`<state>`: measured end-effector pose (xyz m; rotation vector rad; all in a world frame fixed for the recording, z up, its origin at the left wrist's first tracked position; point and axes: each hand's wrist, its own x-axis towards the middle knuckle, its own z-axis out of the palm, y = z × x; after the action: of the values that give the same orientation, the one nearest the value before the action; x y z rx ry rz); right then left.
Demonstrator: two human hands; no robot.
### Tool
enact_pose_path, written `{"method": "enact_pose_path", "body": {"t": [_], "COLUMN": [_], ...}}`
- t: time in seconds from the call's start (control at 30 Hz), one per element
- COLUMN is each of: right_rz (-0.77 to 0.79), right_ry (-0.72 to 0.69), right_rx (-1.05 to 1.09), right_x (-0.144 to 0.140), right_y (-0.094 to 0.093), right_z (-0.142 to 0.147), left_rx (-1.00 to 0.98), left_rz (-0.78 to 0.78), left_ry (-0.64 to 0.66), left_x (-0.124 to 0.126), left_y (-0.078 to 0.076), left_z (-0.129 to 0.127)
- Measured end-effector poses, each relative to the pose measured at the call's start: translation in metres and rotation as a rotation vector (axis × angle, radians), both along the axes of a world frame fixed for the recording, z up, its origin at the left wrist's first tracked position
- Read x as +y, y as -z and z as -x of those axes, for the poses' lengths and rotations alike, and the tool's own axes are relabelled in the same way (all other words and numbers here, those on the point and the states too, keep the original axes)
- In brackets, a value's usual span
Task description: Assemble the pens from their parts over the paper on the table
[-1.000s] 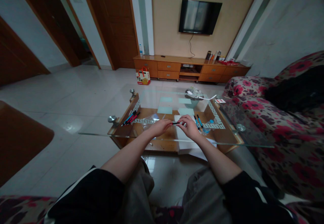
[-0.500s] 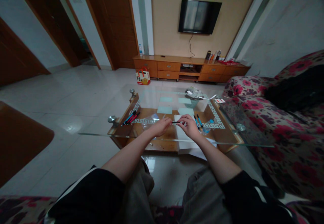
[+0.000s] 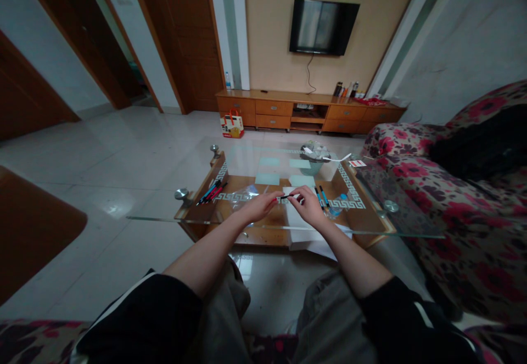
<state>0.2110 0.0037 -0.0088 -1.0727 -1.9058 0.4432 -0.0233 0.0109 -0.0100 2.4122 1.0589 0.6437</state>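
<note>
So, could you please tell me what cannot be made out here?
Full length of the slim black piece, head view: the left hand and right hand partly cover it.
Print on the carrier bag, head view: too small and blurred.
Full shape of the brown furniture, head view: cut off by the left edge.
Dark item on the floral sofa, head view: cut off by the right edge.

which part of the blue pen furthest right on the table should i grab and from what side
Pinch the rightmost blue pen by its blue middle, across its width, probably best from above. It is slim and appears to lie flat on the glass table, and a second blue pen lies close along its left, so the grip should reach down into the gap between them.
</note>
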Motion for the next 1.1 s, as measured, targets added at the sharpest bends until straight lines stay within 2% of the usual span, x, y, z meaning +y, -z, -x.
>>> {"method": "enact_pose_path", "body": {"t": [0.33,0.67,0.83,1.0,1.1], "right_rz": [0.005,0.030,0.012,-0.012,-0.021], "right_ry": [0.079,0.132,0.159,0.230,0.225], "right_rx": [0.023,0.041,0.044,0.037,-0.047], "right_x": [0.003,0.003,0.004,0.013,0.019], "right_y": [0.000,0.000,-0.001,0.002,0.010], "right_z": [-0.003,-0.004,-0.005,-0.018,-0.030], "left_rx": [-0.023,0.008,0.001,-0.001,0.005], "left_rz": [-0.053,-0.055,-0.063,-0.062,-0.063], "left_ry": [-0.015,-0.042,-0.042,-0.049,-0.047], "left_x": [0.006,0.002,0.002,0.004,0.006], "left_y": [0.009,0.001,0.003,0.006,0.008], "left_z": [-0.001,-0.001,0.000,0.000,0.000]}}
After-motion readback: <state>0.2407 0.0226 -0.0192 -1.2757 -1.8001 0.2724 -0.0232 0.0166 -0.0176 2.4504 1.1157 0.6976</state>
